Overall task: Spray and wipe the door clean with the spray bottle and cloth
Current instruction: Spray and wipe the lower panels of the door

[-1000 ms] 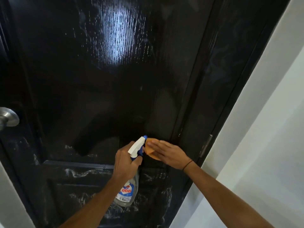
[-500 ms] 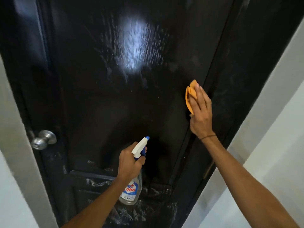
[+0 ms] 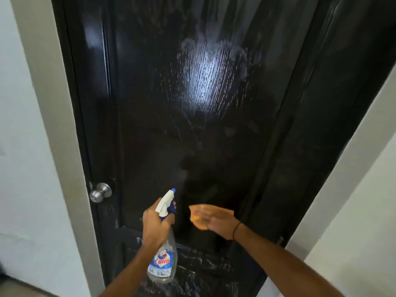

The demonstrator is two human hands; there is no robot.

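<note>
A glossy black door [image 3: 192, 125] fills the view, with a wet sheen of droplets on its upper panel. My left hand [image 3: 155, 227] grips a clear spray bottle [image 3: 164, 260] with a white and blue trigger head, its nozzle aimed up at the door. Just right of it, my right hand [image 3: 216, 220] lies flat with straight fingers on an orange cloth [image 3: 198, 219] against the door's lower middle. The right hand is blurred by motion.
A silver round knob [image 3: 100, 192] sits on the door's left edge. A grey frame [image 3: 55, 125] and pale wall stand to the left, a white wall [image 3: 353, 211] to the right. Streaky white residue marks the bottom panel [image 3: 203, 269].
My right hand swept the cloth from high on the door's right side down to the lower middle. The left hand and bottle stayed put; the view pulled back and shifted left.
</note>
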